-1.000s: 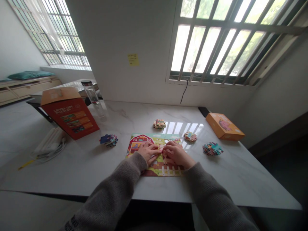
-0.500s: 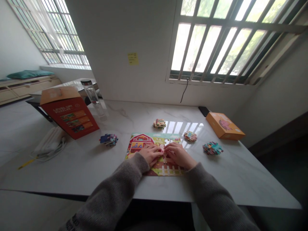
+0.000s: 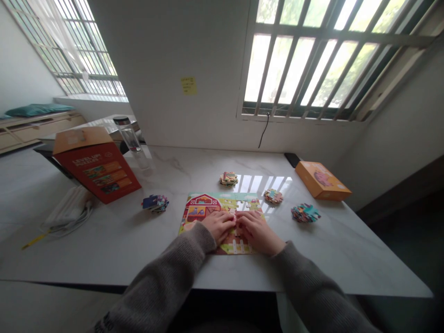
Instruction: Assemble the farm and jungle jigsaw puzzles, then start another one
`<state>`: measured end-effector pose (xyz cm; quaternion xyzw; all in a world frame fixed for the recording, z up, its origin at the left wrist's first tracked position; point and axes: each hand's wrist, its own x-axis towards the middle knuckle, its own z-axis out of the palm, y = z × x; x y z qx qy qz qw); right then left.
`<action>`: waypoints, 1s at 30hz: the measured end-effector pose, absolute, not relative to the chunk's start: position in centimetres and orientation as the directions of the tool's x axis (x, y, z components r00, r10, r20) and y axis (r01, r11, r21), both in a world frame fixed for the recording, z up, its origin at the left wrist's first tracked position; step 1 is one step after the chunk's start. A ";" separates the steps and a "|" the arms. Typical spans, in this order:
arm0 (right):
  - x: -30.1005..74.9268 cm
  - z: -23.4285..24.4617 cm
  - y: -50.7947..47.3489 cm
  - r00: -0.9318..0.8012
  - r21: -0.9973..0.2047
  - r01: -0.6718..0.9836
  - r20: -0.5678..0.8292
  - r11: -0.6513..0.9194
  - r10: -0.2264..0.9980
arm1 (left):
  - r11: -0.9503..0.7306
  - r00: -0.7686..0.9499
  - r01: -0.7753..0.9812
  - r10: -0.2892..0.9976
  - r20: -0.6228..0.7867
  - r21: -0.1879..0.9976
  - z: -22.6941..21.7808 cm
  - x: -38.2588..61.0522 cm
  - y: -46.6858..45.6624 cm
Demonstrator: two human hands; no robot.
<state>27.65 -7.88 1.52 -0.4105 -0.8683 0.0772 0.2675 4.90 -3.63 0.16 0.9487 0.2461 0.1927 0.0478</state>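
Note:
A farm jigsaw puzzle (image 3: 204, 200) with a red barn and a white fence lies flat on the table, its pieces mostly joined. Across its middle rests my left hand (image 3: 219, 225), fingers stretched out and lying on the picture. My right hand (image 3: 255, 230) is beside it, fingers bent and closed at a puzzle piece near the centre; the piece is largely covered by the fingers. The fingertips of both hands nearly meet. Above the right fingers, a jagged pale gap shows between pieces.
Stacks of loose pieces lie around: beige (image 3: 228, 179), round (image 3: 273, 196), teal (image 3: 305, 213) and purple (image 3: 155, 203). A red puzzle box (image 3: 100, 169) and power strip (image 3: 65, 208) stand left, a glass bottle (image 3: 128, 135) behind. An orange box (image 3: 322, 180) and black phone (image 3: 292, 159) are right.
My right hand has moved slightly down, its fingers more bent over the puzzle. My left hand stays nearly in place. The view has shifted a little.

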 end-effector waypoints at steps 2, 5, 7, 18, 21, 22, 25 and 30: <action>27.5 1.6 -8.1 -0.518 -0.326 0.686 0.408 0.650 0.752 | -0.877 0.807 0.440 0.481 0.341 0.195 0.1 5.0 -3.6; 27.3 1.6 -8.4 -0.521 -0.299 0.693 0.421 0.656 0.743 | -0.877 0.813 0.440 0.480 0.330 0.192 0.2 5.1 -3.6; 27.4 1.7 -8.5 -0.527 -0.288 0.690 0.429 0.664 0.734 | -0.876 0.815 0.446 0.482 0.321 0.182 0.3 5.2 -3.7; 27.6 1.5 -8.8 -0.529 -0.317 0.673 0.426 0.668 0.734 | -0.845 0.762 0.476 0.534 0.367 0.243 -0.2 4.8 -3.1; 27.6 1.6 -8.8 -0.516 -0.325 0.671 0.441 0.667 0.734 | -0.831 0.753 0.485 0.556 0.352 0.274 -0.4 4.9 -2.2; 27.6 1.6 -8.8 -0.521 -0.319 0.668 0.444 0.672 0.729 | -0.829 0.756 0.482 0.557 0.345 0.283 -0.3 5.0 -1.9; 27.7 1.5 -8.7 -0.533 -0.299 0.658 0.462 0.691 0.709 | -0.844 0.784 0.453 0.531 0.322 0.288 0.2 5.3 -1.1; 27.7 1.5 -8.8 -0.545 -0.279 0.663 0.457 0.695 0.703 | -0.860 0.820 0.453 0.505 0.267 0.235 1.1 5.4 -0.8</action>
